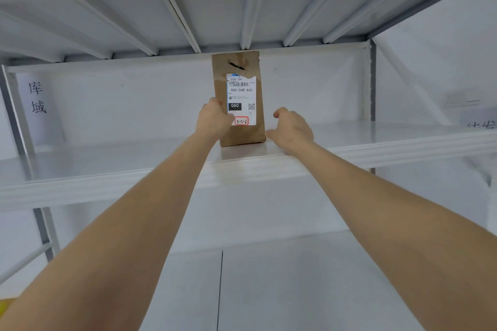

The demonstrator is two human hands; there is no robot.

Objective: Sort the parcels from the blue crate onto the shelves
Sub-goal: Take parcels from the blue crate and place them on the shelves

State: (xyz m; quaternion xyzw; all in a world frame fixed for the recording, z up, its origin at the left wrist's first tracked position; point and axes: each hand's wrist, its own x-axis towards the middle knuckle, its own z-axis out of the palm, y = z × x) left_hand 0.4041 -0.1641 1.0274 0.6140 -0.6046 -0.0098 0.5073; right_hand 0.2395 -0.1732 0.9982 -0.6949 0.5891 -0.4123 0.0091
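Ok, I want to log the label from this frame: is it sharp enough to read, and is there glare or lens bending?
Head view: the label on the parcel is sharp in its big print, 060-06B-A05 and 060, while the fine print is too blurred to read. Same view: light is soft and even, with no glare on it, and the wide lens slightly bows the shelf edge.

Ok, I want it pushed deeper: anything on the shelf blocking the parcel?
Nothing visible does. The brown paper parcel stands upright on the white metal shelf, nothing else showing around it. The left hand grips its edge; the right hand rests beside it.
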